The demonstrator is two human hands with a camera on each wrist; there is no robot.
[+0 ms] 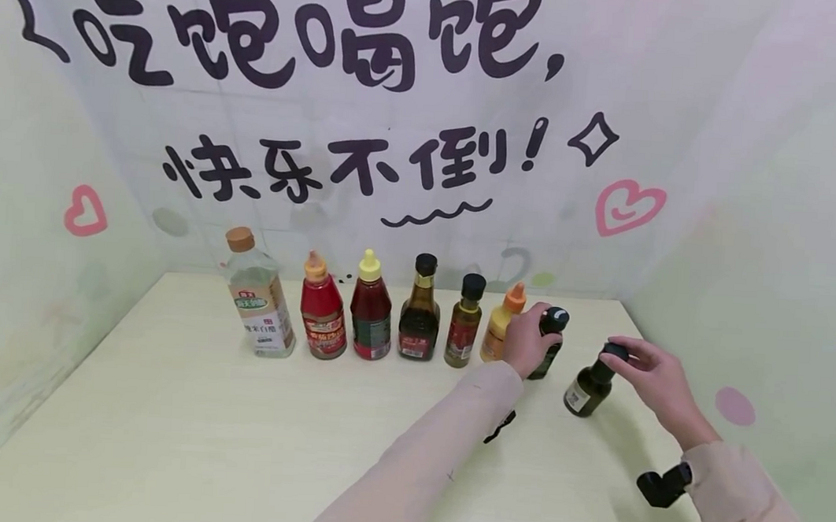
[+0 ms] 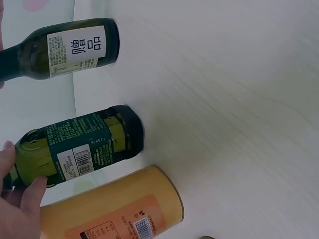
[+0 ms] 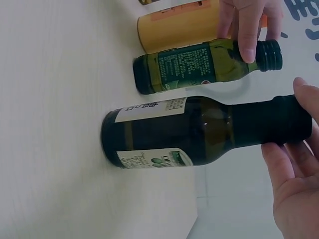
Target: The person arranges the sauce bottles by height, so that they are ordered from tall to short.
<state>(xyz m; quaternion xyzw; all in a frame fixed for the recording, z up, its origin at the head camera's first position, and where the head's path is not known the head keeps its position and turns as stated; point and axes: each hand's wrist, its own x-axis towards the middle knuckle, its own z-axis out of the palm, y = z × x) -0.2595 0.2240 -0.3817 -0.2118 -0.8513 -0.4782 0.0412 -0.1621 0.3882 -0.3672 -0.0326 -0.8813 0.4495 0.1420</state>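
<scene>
My left hand [image 1: 525, 344] grips a small green-labelled olive oil bottle [image 2: 82, 147] around its upper part, just below the cap. This bottle stands close beside a yellow squeeze bottle [image 1: 497, 334] with an orange nozzle. Over at the right, my right hand [image 1: 649, 376] pinches the black neck and cap of a dark glass bottle [image 3: 164, 132] between thumb and fingers. White labels show on that bottle in both wrist views. It is apart from the green bottle and nearer the front; whether its base touches the table cannot be told.
Left of the hands stand a slim sauce bottle [image 1: 463, 326], a dark soy-type bottle [image 1: 419, 324], two red squeeze bottles, one yellow-capped [image 1: 371, 322] and one orange-capped [image 1: 323, 319], and a clear vinegar bottle [image 1: 262, 308]. A printed wall backs the pale table [image 1: 238, 441].
</scene>
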